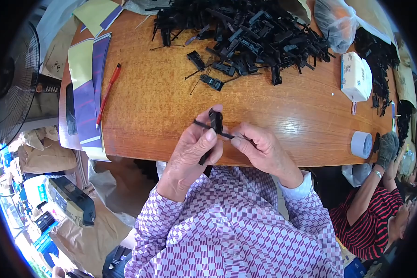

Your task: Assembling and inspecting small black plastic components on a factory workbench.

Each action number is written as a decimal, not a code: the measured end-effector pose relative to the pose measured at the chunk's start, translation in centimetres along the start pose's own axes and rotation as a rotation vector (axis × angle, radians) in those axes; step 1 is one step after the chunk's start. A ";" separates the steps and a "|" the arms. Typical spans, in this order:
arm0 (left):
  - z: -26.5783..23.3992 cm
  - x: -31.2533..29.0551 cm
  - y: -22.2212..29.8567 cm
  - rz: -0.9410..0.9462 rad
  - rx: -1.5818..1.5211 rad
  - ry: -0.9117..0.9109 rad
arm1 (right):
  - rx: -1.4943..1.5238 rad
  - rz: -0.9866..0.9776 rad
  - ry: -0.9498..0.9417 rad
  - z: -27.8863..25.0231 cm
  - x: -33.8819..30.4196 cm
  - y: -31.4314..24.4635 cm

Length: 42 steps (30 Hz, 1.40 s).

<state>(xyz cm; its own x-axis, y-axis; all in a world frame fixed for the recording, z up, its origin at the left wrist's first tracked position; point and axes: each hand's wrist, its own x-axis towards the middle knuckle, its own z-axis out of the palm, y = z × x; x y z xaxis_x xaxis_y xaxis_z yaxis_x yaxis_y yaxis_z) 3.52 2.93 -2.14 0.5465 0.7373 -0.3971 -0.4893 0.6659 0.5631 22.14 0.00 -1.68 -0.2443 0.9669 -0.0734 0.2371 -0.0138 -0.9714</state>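
Close to the table's near edge, my left hand grips a small black plastic part between thumb and fingers. A thin black strip crosses this part and sticks out on both sides. My right hand is closed in a pinch on the strip's right end. Another dark end shows below the left fingers; I cannot tell whether it belongs to the same part. Beyond my hands, several similar black parts with thin rods lie loose in front of a large heap of black parts.
At the left of the wooden table lie a red pen and purple-and-yellow sheets. A tissue pack and a tape roll stand right. A fan is beside the table. Another person's gloved hand works at the right.
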 end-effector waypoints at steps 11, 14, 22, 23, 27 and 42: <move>-1.5 -2.3 0.6 0.165 0.066 0.069 | -0.065 0.020 -0.010 3.1 0.1 -1.4; -2.2 -2.8 0.3 0.261 0.179 0.098 | -0.085 0.061 0.092 3.9 0.6 -2.5; -4.3 -3.1 -0.8 0.596 0.734 0.192 | -0.189 -0.036 -0.061 6.8 2.7 -3.7; -4.0 -3.3 -0.4 0.621 0.803 0.204 | -0.192 -0.033 -0.063 6.8 2.8 -3.8; -3.8 -3.5 0.1 0.609 0.894 0.222 | -0.251 0.019 -0.099 7.0 2.8 -3.6; -0.4 -1.1 0.2 0.674 0.823 0.232 | 0.079 -0.068 0.199 5.0 1.7 -2.3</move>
<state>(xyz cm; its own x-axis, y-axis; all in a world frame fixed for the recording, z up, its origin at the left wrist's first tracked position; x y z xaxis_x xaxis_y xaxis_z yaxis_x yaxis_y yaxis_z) 2.57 2.31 -1.95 0.1525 0.9835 0.0971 0.0116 -0.1000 0.9949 16.48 0.41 -0.73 -0.0651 0.9974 0.0316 0.1501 0.0411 -0.9878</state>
